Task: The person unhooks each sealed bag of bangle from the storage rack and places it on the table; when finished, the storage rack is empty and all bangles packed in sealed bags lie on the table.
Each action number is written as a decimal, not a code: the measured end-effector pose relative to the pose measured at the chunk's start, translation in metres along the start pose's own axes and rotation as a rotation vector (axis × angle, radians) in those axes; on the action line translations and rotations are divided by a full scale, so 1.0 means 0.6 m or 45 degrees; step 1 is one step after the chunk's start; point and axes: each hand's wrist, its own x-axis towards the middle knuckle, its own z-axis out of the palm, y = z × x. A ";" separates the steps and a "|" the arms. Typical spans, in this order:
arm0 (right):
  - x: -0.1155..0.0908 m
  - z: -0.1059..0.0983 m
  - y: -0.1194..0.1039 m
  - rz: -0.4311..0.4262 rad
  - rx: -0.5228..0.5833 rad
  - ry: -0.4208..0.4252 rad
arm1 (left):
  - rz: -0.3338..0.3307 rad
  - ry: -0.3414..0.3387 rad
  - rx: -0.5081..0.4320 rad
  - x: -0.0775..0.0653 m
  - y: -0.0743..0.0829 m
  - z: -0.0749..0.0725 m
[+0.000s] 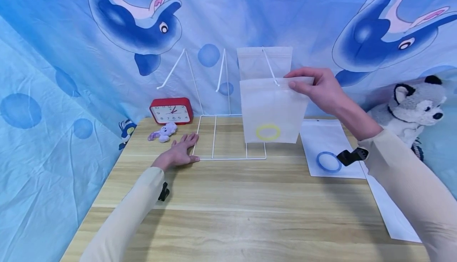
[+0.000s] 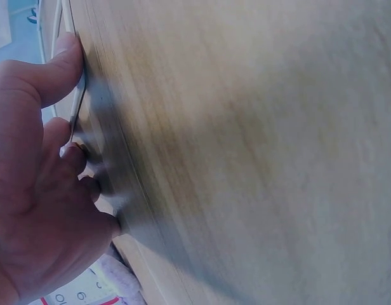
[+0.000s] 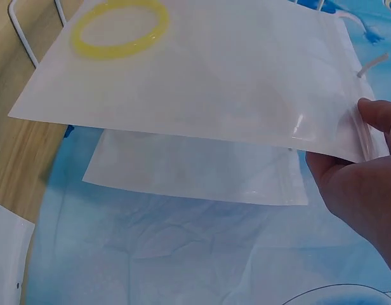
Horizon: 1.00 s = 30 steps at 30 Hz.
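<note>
My right hand (image 1: 319,89) pinches the top right corner of a white zip bag (image 1: 273,109) between thumb and fingers. A yellow ring (image 1: 267,132) shows inside the bag, near its bottom. The tip of a wire hook sticks out through the bag's top strip, in the right wrist view too. Behind it a second white zip bag (image 1: 264,62) hangs on the same hook. My left hand (image 1: 180,151) lies with fingers spread on the left side of the white wire rack (image 1: 232,159), its thumb at the front corner. Part of the rack is hidden behind the bags.
Two other hooks (image 1: 218,90) of the rack carry nothing. At the back left stand a red clock (image 1: 171,111) and a small purple plush toy (image 1: 164,132). To the right lie white bags, one with a blue ring (image 1: 329,162); a husky plush (image 1: 410,107) sits behind them.
</note>
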 end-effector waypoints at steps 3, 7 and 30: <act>-0.012 -0.002 -0.005 0.009 0.018 0.010 | -0.010 -0.009 0.004 0.002 0.001 0.000; -0.024 -0.002 -0.011 0.010 0.041 0.008 | -0.020 -0.009 0.006 0.001 0.004 0.000; -0.113 -0.013 0.004 0.024 -0.017 -0.036 | -0.012 -0.004 -0.010 0.003 -0.001 0.001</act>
